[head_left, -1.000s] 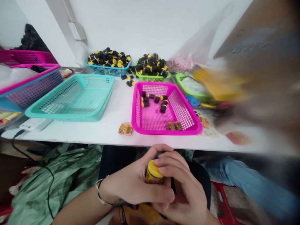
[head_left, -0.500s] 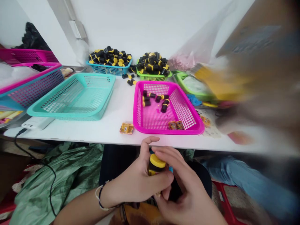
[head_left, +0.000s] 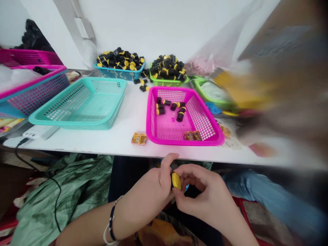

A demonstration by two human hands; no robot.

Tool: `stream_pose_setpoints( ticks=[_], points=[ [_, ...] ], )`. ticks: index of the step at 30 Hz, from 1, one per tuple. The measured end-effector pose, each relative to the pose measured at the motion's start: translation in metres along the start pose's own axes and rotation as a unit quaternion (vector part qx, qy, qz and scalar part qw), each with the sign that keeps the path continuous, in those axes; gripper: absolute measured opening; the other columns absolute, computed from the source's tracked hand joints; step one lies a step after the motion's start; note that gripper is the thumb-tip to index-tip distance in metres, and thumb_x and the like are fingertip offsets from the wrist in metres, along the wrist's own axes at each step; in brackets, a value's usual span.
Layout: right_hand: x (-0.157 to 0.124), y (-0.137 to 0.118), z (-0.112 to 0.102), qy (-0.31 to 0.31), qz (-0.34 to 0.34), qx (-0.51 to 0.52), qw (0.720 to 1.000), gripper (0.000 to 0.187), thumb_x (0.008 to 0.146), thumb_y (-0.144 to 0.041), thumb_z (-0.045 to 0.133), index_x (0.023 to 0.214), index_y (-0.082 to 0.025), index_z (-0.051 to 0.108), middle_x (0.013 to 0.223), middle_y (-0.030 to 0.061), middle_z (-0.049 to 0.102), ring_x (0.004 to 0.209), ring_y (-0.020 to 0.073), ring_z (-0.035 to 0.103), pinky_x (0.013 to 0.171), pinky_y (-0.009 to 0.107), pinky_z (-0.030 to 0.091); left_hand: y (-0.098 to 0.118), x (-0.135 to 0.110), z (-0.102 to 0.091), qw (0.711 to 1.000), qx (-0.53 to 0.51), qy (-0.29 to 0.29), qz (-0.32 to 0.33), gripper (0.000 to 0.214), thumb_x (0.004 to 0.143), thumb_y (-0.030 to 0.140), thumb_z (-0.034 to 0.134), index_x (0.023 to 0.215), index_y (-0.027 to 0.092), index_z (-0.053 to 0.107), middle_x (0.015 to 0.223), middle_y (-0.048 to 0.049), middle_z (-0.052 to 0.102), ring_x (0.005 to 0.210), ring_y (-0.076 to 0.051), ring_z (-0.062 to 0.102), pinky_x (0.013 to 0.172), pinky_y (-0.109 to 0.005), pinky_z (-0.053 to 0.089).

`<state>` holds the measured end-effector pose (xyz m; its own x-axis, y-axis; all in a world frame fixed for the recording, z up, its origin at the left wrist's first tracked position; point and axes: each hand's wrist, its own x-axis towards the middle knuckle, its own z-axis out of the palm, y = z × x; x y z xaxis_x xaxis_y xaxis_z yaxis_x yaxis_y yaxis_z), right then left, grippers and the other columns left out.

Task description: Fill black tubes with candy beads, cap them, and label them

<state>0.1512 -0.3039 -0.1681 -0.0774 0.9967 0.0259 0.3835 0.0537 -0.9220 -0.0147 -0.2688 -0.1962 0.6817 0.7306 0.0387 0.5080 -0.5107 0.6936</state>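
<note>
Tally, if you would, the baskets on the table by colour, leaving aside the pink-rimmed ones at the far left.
Turquoise basket: 1
Blue basket: 1
Lime green baskets: 2
Magenta basket: 1
Total: 5

The left hand (head_left: 146, 184) and right hand (head_left: 205, 194) met just below the white table edge (head_left: 102, 148), pinching between them a small black bottle with a round yellow cap (head_left: 176, 181); the cap faced the right hand's fingers. Ahead of the hands, on the table, sat a magenta plastic mesh basket (head_left: 184, 142) holding a few similar yellow-capped bottles (head_left: 160, 109). A teal plastic mesh basket (head_left: 77, 125) stood farther left.
</note>
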Motion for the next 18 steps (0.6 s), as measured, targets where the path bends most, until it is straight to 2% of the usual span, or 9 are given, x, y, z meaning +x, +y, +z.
stream_pose_setpoints(
  ticks=[3,7,9,10,12,14,16,18],
  points=[
    [0.0,-0.001,-0.001,0.016,-0.006,-0.003,1.0,0.027,0.068,-0.01,0.067,0.091,-0.024,0.066,0.077,-0.0032,0.065,0.06,0.0117,0.062,0.057,0.023,0.055,0.0,0.002,-0.001,0.999,-0.045,0.014,-0.006,0.074,0.089,0.013,0.051,0.147,0.02,0.006,0.104,-0.0123,0.066,0.09,-0.026,0.069,0.075,-0.038,0.055],
    [0.006,0.005,-0.01,-0.044,0.003,0.052,0.998,0.021,0.075,-0.027,0.078,0.094,-0.024,0.07,0.087,0.0008,0.069,0.067,0.0135,0.065,0.062,0.025,0.057,0.005,0.005,-0.009,0.993,-0.114,0.004,-0.031,0.074,0.086,0.014,0.058,0.143,0.023,0.012,0.104,-0.0095,0.067,0.09,-0.025,0.069,0.077,-0.038,0.053],
    [0.008,0.009,-0.015,-0.045,-0.03,0.041,0.998,0.028,0.077,-0.035,0.079,0.102,-0.026,0.071,0.093,0.0019,0.069,0.074,0.0147,0.066,0.067,0.026,0.058,0.01,0.007,-0.014,0.983,-0.177,-0.004,-0.049,0.076,0.085,0.017,0.062,0.142,0.024,0.012,0.102,-0.0073,0.067,0.087,-0.023,0.068,0.077,-0.037,0.052],
    [0.008,0.01,-0.018,-0.026,-0.074,0.015,0.997,0.033,0.079,-0.035,0.078,0.11,-0.028,0.069,0.1,0.0028,0.069,0.082,0.0158,0.067,0.073,0.027,0.059,0.012,0.008,-0.017,0.974,-0.22,-0.007,-0.06,0.077,0.085,0.019,0.063,0.142,0.024,0.011,0.099,-0.0058,0.066,0.085,-0.021,0.067,0.076,-0.035,0.051],
    [0.006,0.01,-0.02,-0.002,-0.189,-0.055,0.98,0.046,0.082,-0.033,0.076,0.125,-0.03,0.061,0.12,0.0054,0.064,0.104,0.0187,0.065,0.092,0.029,0.057,0.017,0.01,-0.021,0.943,-0.321,-0.011,-0.083,0.081,0.086,0.021,0.063,0.143,0.024,0.006,0.093,-0.0018,0.064,0.08,-0.016,0.064,0.072,-0.029,0.05],
    [0.002,0.01,-0.018,-0.013,-0.274,-0.113,0.955,0.057,0.079,-0.03,0.078,0.131,-0.024,0.055,0.133,0.0085,0.058,0.122,0.0206,0.058,0.105,0.029,0.05,0.019,0.011,-0.024,0.899,-0.424,-0.028,-0.101,0.085,0.085,0.017,0.064,0.144,0.025,0.004,0.082,0.0041,0.059,0.07,-0.011,0.06,0.063,-0.021,0.045],
    [-0.002,0.009,-0.014,-0.029,-0.31,-0.137,0.94,0.063,0.076,-0.026,0.08,0.132,-0.02,0.052,0.135,0.0106,0.057,0.127,0.0212,0.054,0.109,0.028,0.047,0.02,0.011,-0.025,0.855,-0.505,-0.058,-0.106,0.089,0.085,0.013,0.063,0.146,0.027,0.0,0.072,0.0088,0.054,0.059,-0.008,0.053,0.054,-0.017,0.04],
    [-0.005,0.009,-0.007,-0.016,-0.319,-0.143,0.937,0.061,0.077,-0.016,0.076,0.132,-0.018,0.05,0.135,0.0109,0.057,0.129,0.0207,0.053,0.11,0.029,0.047,0.018,0.011,-0.025,0.816,-0.562,-0.092,-0.102,0.091,0.085,0.011,0.061,0.147,0.029,-0.003,0.065,0.0108,0.054,0.051,-0.007,0.049,0.05,-0.015,0.038]
  ],
)
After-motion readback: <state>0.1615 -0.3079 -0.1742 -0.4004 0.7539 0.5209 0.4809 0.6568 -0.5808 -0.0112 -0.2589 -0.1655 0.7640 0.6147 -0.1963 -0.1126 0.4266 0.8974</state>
